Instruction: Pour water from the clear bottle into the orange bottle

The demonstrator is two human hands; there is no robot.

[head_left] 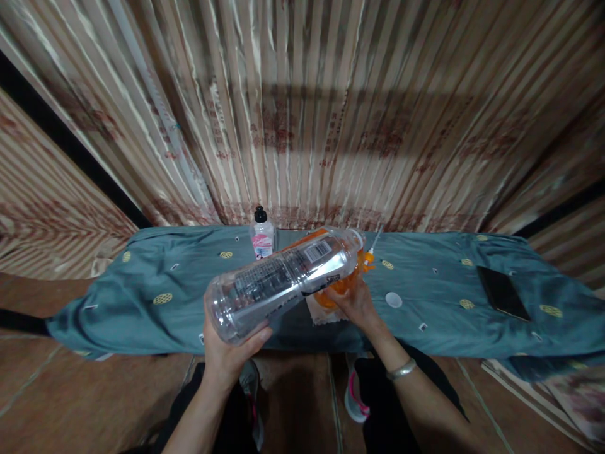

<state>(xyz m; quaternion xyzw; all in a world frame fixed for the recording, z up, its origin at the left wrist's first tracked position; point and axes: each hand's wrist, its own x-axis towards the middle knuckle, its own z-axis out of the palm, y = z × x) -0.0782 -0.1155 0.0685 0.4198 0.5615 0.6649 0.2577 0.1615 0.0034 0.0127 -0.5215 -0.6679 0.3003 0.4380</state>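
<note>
- Your left grip (227, 354) is clamped round the clear bottle (281, 284), tilted above the counter (430, 284); support its base.
- Your right grip (358, 304) wraps the partly hidden orange bottle (348, 283); steady it.

Single head-worn view, forward and down from near above the teal cloth (425, 293), curtain (307, 113) beyond.

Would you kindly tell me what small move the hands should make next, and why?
I would probably keep the right hand steady at the orange container and ease the clear bottle slightly aside with the left hand, because the bottle slants across in front of the container and hides much of it from this view.
</note>
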